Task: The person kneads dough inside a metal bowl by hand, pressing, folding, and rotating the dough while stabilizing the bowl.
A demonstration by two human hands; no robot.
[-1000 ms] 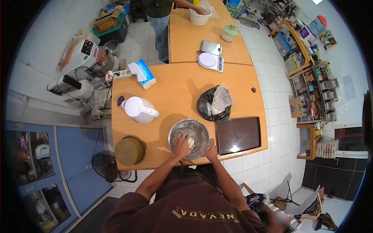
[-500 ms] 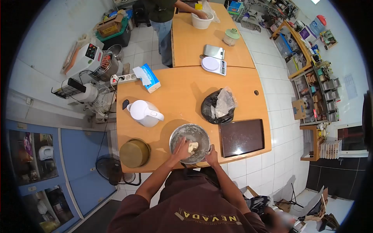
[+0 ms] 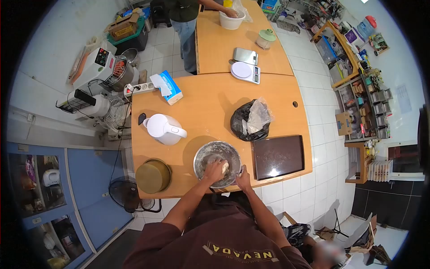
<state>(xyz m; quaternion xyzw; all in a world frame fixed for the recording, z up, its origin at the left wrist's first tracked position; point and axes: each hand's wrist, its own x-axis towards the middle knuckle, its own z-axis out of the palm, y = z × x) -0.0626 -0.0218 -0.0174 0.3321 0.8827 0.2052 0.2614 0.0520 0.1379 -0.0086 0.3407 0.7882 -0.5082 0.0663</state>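
Inside a metal mixing bowl [image 3: 202, 154] near the table's front edge, my left hand [image 3: 214, 171] presses on a pale lump of dough [image 3: 225, 168]. Its fingers are curled over the dough and partly hidden in the bowl. At the bowl's right side, my right hand [image 3: 243, 179] grips the rim. A whitish floury film coats the bowl's inner wall. Right of the bowl lies a dark baking tray [image 3: 278, 157]. Behind it sits a black plastic bag [image 3: 239, 123] with a clear bag of white contents [image 3: 259, 120] in it.
A white electric kettle [image 3: 163, 130] and a brass-coloured round pot [image 3: 152, 177] stand left of the bowl. Farther back are a tissue pack [image 3: 170, 89], a kitchen scale [image 3: 245, 72] and a lidded jar [image 3: 266, 39]. Across the table, another person's hand [image 3: 230, 12] reaches into a white tub [image 3: 230, 22].
My left hand has moved slightly right and over the dough, covering more of it. My right hand stays on the bowl's rim. The whole view has shifted a little.
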